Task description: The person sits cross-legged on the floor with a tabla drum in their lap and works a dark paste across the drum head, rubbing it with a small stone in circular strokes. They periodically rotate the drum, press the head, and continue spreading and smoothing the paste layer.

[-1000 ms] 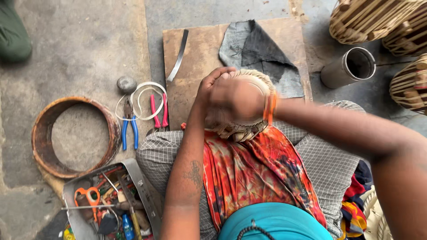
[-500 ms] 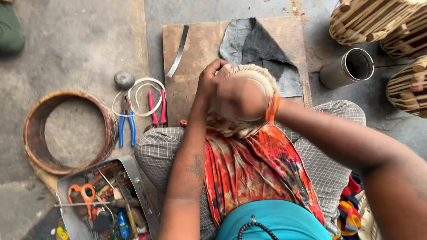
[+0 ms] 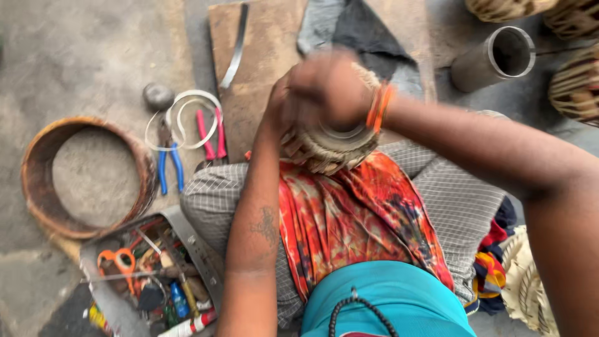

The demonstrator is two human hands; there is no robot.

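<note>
Woven basket [image 3: 331, 146] under both hands, pliers [image 3: 168, 165] and toolbox [image 3: 193, 249] nearby.

Soft even daylight, faint shadows, no glare, hands motion-blurred, surroundings fairly sharp

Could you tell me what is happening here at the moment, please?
A seated person grips a small woven basket over their lap with both hands: the right hand on top, the left hand at its side. Blue-handled pliers, a wooden hoop and a tool tray lie to the left.
</note>
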